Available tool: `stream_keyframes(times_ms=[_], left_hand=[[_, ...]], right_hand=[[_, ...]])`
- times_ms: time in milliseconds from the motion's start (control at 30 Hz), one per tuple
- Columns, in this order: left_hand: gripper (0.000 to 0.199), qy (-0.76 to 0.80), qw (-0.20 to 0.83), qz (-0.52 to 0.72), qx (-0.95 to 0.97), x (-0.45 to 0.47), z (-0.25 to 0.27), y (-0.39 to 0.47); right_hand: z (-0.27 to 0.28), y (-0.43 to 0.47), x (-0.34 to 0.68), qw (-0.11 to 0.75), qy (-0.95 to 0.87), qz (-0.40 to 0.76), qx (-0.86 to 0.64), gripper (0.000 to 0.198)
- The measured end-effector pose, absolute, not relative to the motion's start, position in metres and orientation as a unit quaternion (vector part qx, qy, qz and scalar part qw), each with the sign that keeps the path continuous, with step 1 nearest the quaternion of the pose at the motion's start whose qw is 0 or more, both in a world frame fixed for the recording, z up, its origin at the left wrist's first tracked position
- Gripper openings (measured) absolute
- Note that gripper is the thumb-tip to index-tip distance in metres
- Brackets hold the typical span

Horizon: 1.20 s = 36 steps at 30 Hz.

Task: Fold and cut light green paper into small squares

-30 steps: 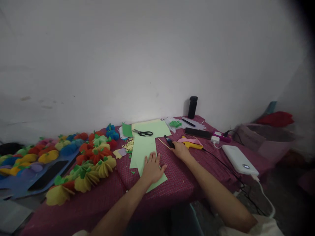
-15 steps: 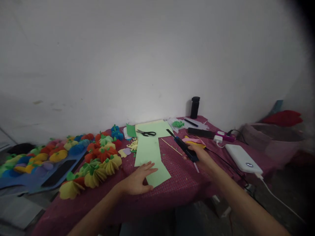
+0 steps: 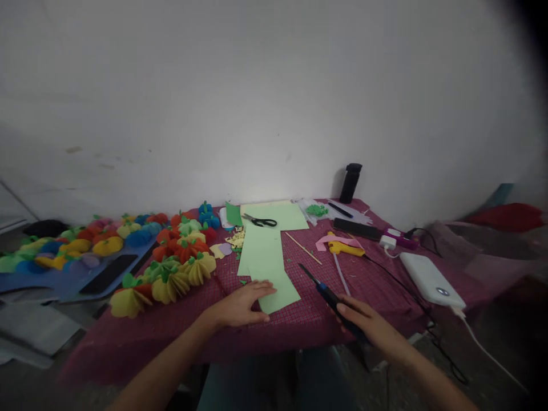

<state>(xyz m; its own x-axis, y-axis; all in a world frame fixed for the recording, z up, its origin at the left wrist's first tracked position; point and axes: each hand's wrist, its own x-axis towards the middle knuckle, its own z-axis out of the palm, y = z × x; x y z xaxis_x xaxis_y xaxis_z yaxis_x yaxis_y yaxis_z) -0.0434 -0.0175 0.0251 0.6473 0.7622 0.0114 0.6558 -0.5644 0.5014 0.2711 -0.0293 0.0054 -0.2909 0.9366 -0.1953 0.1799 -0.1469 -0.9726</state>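
Observation:
My left hand [image 3: 245, 303] lies flat on the near left corner of a pale green paper sheet [image 3: 278, 291], fingers stretched out. Another pale green sheet [image 3: 262, 248] lies beneath its far end. Over the table's front edge, my right hand [image 3: 363, 321] grips a utility knife [image 3: 329, 298] with a dark handle and blue collar. Its long dark blade points up and left, apart from the paper. Black-handled scissors [image 3: 263, 221] rest on the farther paper. A thin wooden stick [image 3: 303, 248] lies right of the sheets.
Several colourful paper pumpkins [image 3: 171, 282] crowd the left side. To the right are a yellow glue gun [image 3: 346, 249], pink strip [image 3: 324, 242], white power bank [image 3: 432, 279] and cables. A black bottle [image 3: 350, 184] stands by the wall. Green scraps [image 3: 317, 210] lie at the back.
My right hand has moved down towards the table's front edge with the knife, uncovering the glue gun. My left hand stays on the paper. The view has shifted slightly.

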Motion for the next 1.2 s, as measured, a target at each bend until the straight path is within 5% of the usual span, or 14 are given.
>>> stream_keyframes(times_ms=[300,567,1033,1200], left_hand=[[0.017,0.378,0.233,0.174,0.879,-0.034,0.026,-0.017],[0.024,0.431,0.227,0.205,0.849,-0.033,0.021,-0.013],[0.025,0.447,0.209,0.201,0.846,-0.032,0.027,-0.017],[0.041,0.477,0.137,0.198,0.845,-0.020,0.031,-0.006]], right_hand=[[0.018,-0.039,0.268,0.268,-0.708,0.461,-0.463,0.045],[0.014,-0.054,0.277,0.142,-0.833,0.273,-0.459,0.046],[0.007,-0.051,0.250,0.157,-0.886,0.080,-0.429,0.042],[0.001,-0.048,0.256,0.152,-0.889,0.050,-0.428,0.042]])
